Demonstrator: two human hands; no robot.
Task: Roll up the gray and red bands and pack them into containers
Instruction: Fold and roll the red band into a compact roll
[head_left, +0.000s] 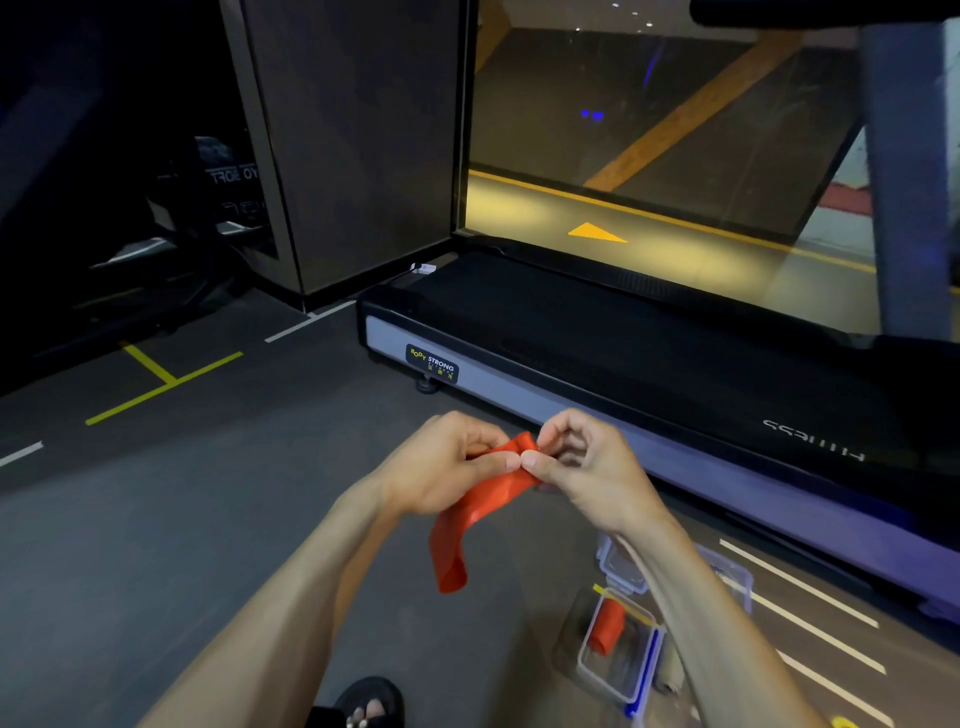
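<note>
A red band (467, 512) hangs in the air in front of me, its upper end pinched between both hands and its loose end dangling toward the floor. My left hand (447, 462) grips the top of the band from the left. My right hand (576, 462) pinches the same end from the right, thumb against fingertips. On the floor at lower right lies an open clear container (647, 675) with a blue latch; a rolled red band (607, 626) and something dark sit inside it. No loose gray band can be made out.
A treadmill (675, 364) runs across the right side, close to my hands. A second clear container or lid (732, 574) lies partly behind my right forearm. My sandalled foot (371, 704) shows at the bottom. Dark gym floor with yellow and white lines spreads left.
</note>
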